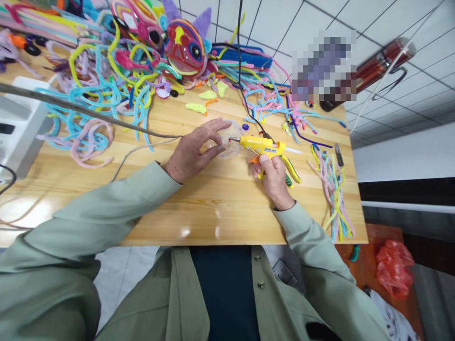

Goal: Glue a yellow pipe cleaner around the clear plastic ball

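Sleeves point(117, 206) nearest, both green, out over the table point(216, 213). Stem bundle point(334, 196) sits off to the right of the right hand point(273, 176), which is wrapped round a glue gun point(262, 144). Pliers point(292, 169) just beside that hand. Left hand point(195, 148) has thumb and fingers spread at some clear plastic point(232, 151), under the gun's nozzle point(235, 139); can't tell if they're gripping it. Past the left hand: messy stem pile point(97, 92), big-eyed figure point(183, 52).

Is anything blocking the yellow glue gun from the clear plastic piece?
Nothing visible: the glue gun, in the right hand, overlaps the clear plastic piece in view, and the left hand leaves the nozzle uncovered.
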Motion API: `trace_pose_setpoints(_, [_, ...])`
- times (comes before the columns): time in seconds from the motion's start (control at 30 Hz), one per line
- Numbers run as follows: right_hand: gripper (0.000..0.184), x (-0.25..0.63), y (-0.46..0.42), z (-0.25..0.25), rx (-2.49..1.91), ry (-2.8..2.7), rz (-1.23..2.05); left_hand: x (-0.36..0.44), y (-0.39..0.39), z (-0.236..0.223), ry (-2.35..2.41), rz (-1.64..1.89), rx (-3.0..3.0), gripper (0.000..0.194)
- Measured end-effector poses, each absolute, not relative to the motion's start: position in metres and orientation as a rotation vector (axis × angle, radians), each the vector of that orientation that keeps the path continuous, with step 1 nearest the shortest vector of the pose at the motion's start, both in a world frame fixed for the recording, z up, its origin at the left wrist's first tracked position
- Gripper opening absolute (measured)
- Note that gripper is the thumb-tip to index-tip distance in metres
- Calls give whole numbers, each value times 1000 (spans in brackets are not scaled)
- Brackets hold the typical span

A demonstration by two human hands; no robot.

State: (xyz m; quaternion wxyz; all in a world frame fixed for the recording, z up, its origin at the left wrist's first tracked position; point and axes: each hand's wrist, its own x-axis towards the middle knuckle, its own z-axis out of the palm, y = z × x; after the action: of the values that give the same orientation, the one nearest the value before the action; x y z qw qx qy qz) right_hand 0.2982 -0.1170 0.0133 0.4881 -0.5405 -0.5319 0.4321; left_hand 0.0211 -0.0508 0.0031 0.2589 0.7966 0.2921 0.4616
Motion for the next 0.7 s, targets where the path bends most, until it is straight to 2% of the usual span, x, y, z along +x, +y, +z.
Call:
trace_pose_setpoints(0.13, [74,299,-118,11,-1310,-1288,1033,22,-51,2,788,1249,2160,39])
trace_pose_setpoints(0.37, [73,297,-118,7,-1299,-1248,1045,22,-49,5,716,1283,2112,22])
trace_pose_setpoints(0.7, [76,295,-115,6,-1277,-1223,1075,20,-41,5,771,1244,2080,39])
